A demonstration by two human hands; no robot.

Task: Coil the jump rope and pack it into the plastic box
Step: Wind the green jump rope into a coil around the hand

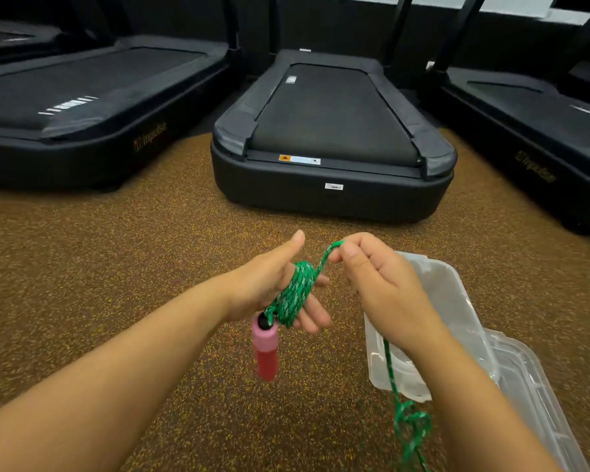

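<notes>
Right now the left hand (273, 287) is held out flat and open, thumb up, with the green jump rope (295, 294) wound many times around its fingers (312, 316). One handle (265, 349) — pink at the top, red lower down — hangs from the coil, just under the palm.

From the coil, one bit of rope goes up to the right hand (375, 287). That hand is closed, pinching the rope between thumb and fingertips, just beside the left hand. More rope comes out under the right wrist and drops down in a loose, tangled bunch near the bottom of the picture, a bit blurry.

Beside and under the right arm sits the clear plastic box (447, 301) on the speckled brown floor (116, 267). Its lid (532, 386) lies partly under it, sticking out toward the near side. No rope is in the box yet.

Farther away stand three black treadmills — one in the middle (332, 137), and one on each side.
</notes>
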